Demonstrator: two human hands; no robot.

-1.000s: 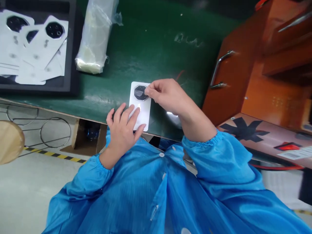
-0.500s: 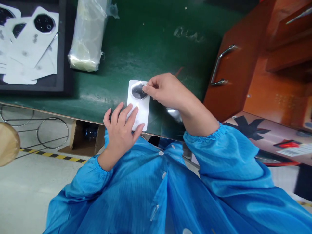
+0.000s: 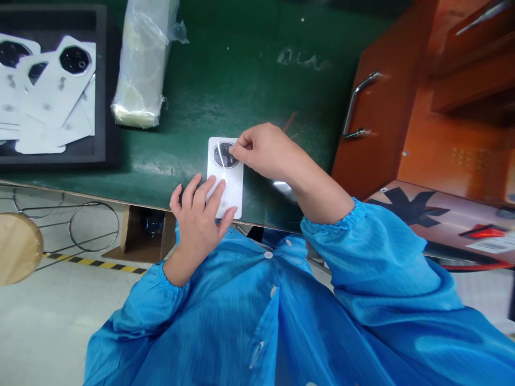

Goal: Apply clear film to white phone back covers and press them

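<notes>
A white phone back cover (image 3: 231, 185) with a dark octagonal camera window (image 3: 223, 155) lies flat at the front edge of the green table. My left hand (image 3: 197, 212) rests on its lower left part, fingers spread and flat. At the cover's upper right, my right hand (image 3: 263, 150) has thumb and forefinger pinched together, touching the right side of the camera window. Whatever is between those fingertips is too small to make out. A bright streak of light crosses the window.
A black tray (image 3: 102, 80) at the left holds several similar white covers (image 3: 52, 107). Beside it stands a plastic-wrapped bundle (image 3: 140, 69). An orange cabinet (image 3: 386, 107) with a metal handle (image 3: 358, 104) is at the right. A round wooden stool (image 3: 20, 249) stands below the table's left edge.
My view has shifted slightly. The right fingertips have moved a little left across the camera window, whose dark face now shows more clearly. My left hand stays on the cover.
</notes>
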